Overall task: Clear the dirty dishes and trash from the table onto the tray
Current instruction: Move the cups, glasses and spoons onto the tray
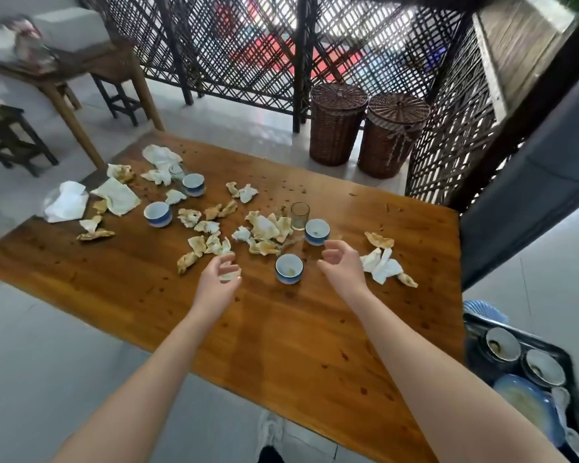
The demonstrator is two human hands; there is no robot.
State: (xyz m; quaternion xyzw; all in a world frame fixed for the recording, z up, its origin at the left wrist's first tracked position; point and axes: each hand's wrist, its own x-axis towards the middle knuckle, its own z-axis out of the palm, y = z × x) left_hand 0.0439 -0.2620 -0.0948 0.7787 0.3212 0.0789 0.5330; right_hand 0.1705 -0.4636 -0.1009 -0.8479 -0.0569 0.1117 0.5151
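Head view. Left hand (219, 277): grip apart, fingers loosely curved, thumb wide of them. It is over a napkin scrap (231, 275) that shows in the gap. We cannot tell whether skin meets paper; nothing is clamped.

Right hand (341, 267): grip apart too, fingers curled and spread, holding nothing. It hangs just right of the near cup (289, 268) and just below the second cup (317, 231), touching neither as far as we see.

Both cups are white inside with a blue band, upright, with residue in the bottom. A glass (300, 215) stands upright just beside the second cup. Two far cups (158, 213) (193, 184) stand well apart from the hands, toward the far left.

Napkins (264, 228), crumpled and stained, litter the middle and far left of the tabletop (281, 345). One loose cluster (383, 265) lies just right of the right hand.

The tray (522, 334) sits off the tabletop's right edge, at the frame's lower right. It carries two bowls (502, 344) and a plate (523, 401).

The near half of the tabletop, between the forearms, is bare wood. Two baskets (336, 123) stand past the far edge against a lattice screen (248, 45).
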